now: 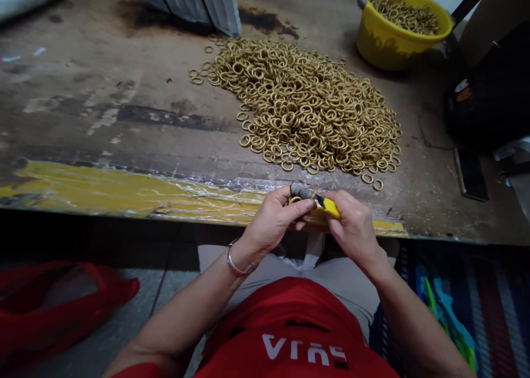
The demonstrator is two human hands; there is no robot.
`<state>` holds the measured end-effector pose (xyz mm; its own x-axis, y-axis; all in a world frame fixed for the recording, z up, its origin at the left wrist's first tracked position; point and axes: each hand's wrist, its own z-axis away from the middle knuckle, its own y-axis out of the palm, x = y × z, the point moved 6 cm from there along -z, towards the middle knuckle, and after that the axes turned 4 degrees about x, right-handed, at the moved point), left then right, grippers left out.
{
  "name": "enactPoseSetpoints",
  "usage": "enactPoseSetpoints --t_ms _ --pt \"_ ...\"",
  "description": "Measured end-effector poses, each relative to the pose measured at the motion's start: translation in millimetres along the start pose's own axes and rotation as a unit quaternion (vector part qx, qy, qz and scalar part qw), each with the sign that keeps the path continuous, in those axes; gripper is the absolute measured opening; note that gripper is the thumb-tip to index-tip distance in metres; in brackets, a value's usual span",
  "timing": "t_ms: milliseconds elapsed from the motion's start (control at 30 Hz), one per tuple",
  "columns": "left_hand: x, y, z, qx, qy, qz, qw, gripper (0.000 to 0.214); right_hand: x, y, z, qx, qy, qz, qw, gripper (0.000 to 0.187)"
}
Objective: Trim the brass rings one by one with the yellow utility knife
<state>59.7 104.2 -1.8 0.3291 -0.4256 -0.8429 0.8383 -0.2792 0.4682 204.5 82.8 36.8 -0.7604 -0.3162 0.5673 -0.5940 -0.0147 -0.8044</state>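
A: What is your left hand (275, 218) doing near the centre of the frame?

B: Its fingers are clamped on a gold-coloured ring (314, 194). You have the ring almost edge-on, pinched at the tip of your thumb, against the grey wrap (301, 191) on your index finger.

A: Is that the only one you have there?

B: No — a second ring (294, 198) shows further in, between your thumb and the wrap, closer to your palm. How firmly you grip that one, I cannot tell.

A: And your right hand (351, 223)?

B: Its fingers are closed around a yellow-handled tool (331, 207), just right of the ring on edge. Its dark end points left, right beside your left thumb tip; whether it touches the ring is too small to tell.

A: What lies ahead of you?

B: A wide heap of rings (314, 107) on the worktop (83, 102), spread from the upper middle toward the right of the frame, apart from your fingers. A yellow tub (385, 49) at the upper right holds more — and a phone (472, 174) lies at the right. Both your hands are over the near edge, by the yellow strip (103, 187).
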Motion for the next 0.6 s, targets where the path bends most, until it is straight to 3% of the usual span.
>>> enactPoseSetpoints --t_ms 100,267,400,500,600 --pt "1.7 -0.7 -0.1 0.017 0.021 -0.030 0.999 0.028 4.0 1.9 4.6 0.026 -0.004 0.098 0.995 0.036" --pt "-6.7 -1.7 1.0 0.047 0.054 -0.134 0.988 0.021 7.8 4.3 1.7 0.040 0.011 0.177 0.983 0.032" --pt "-18.7 1.6 10.0 0.055 0.075 -0.212 0.973 0.020 -18.7 1.8 -7.6 0.051 0.095 0.213 0.971 0.021" --pt "-18.2 8.2 17.1 0.096 0.066 -0.246 0.962 0.022 -47.8 -16.9 -9.2 0.004 0.177 0.234 0.956 0.016" --pt "-11.8 5.9 16.6 0.097 0.010 -0.161 0.982 0.026 -58.7 -36.0 -9.8 -0.053 0.155 0.224 0.961 0.011"
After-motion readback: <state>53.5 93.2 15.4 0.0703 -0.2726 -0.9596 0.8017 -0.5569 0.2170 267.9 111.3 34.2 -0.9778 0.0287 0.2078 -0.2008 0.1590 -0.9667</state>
